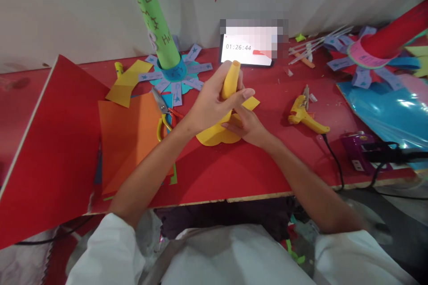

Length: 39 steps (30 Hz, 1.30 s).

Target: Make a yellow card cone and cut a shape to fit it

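Note:
My left hand (pixel 211 104) is wrapped around an upright yellow paper tube (pixel 231 80), its thumb laid across the front. Lower down, my right hand (pixel 251 125) closes on the yellow paper near the tube's foot, and its fingertips are partly hidden. Beneath both hands lies a yellow scalloped paper base (pixel 216 137); whether the tube is fixed to it cannot be seen. A yellow paper corner (pixel 251 103) sticks out behind my right hand. Scissors (pixel 163 111) with yellow and red handles rest left of my left hand.
A green paper tube (pixel 157 22) stands on a blue base behind left. Orange sheets (pixel 129 138) and a raised red board (pixel 53 151) are at left. Rightward lie a yellow glue gun (pixel 306 114), a purple power box (pixel 359 151) and a red tube (pixel 396 30). A tablet (pixel 247 46) leans behind.

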Each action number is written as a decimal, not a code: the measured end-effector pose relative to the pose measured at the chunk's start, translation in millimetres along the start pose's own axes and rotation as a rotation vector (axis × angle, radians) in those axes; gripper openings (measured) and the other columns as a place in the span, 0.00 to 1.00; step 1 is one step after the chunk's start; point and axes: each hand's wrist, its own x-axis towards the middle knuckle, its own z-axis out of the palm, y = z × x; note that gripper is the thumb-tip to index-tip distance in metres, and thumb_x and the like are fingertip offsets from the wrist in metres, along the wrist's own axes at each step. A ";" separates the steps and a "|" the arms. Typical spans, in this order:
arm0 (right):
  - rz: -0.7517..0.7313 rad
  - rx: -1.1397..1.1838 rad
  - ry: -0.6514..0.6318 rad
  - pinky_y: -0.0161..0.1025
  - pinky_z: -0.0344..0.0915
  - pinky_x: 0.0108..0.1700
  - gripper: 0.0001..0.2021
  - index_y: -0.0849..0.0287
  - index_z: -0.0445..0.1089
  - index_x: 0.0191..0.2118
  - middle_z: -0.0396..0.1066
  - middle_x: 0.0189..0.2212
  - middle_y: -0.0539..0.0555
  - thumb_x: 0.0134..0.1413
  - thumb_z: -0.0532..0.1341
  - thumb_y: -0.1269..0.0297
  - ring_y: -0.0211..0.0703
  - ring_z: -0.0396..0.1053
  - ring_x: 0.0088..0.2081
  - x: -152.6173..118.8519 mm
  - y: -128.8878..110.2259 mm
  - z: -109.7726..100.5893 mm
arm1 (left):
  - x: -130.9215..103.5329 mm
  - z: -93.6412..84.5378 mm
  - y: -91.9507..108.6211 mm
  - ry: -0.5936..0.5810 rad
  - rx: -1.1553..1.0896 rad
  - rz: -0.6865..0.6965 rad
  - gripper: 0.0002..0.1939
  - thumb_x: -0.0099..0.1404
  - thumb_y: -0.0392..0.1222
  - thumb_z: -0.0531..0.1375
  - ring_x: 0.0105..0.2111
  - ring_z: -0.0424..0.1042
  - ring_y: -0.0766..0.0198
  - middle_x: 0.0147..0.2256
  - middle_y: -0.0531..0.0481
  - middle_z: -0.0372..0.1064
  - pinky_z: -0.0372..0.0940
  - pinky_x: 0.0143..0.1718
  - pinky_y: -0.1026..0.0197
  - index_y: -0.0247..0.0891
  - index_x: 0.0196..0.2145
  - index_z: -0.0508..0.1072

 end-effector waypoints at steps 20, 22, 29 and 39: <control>-0.056 0.019 0.083 0.62 0.78 0.60 0.30 0.50 0.70 0.67 0.80 0.57 0.63 0.73 0.58 0.36 0.60 0.79 0.56 -0.1 -3.3 -5.2 | 0.4 -4.9 -6.3 -0.050 -0.047 0.012 0.19 0.77 0.62 0.63 0.34 0.75 0.62 0.34 0.52 0.69 0.75 0.36 0.56 0.44 0.42 0.70; -0.075 0.030 0.142 0.60 0.78 0.59 0.28 0.50 0.71 0.66 0.80 0.57 0.62 0.75 0.55 0.37 0.58 0.80 0.56 0.3 -5.6 -8.0 | 0.4 -3.3 -5.9 -0.049 -0.052 0.021 0.19 0.77 0.62 0.62 0.34 0.75 0.63 0.35 0.51 0.69 0.75 0.35 0.57 0.44 0.41 0.69; -0.074 0.084 0.346 0.52 0.80 0.54 0.23 0.50 0.74 0.59 0.83 0.50 0.58 0.78 0.54 0.39 0.51 0.82 0.50 0.8 -17.6 -15.6 | 2.3 -1.5 -5.2 -0.008 -0.047 0.083 0.17 0.77 0.59 0.64 0.31 0.72 0.65 0.34 0.52 0.68 0.73 0.34 0.58 0.44 0.40 0.69; -0.093 0.061 0.367 0.50 0.80 0.52 0.21 0.50 0.74 0.57 0.84 0.47 0.57 0.79 0.54 0.41 0.50 0.83 0.48 1.7 -20.0 -17.1 | 2.4 -0.1 -2.6 0.037 -0.024 0.099 0.17 0.76 0.59 0.66 0.30 0.71 0.64 0.31 0.53 0.68 0.71 0.33 0.58 0.44 0.39 0.70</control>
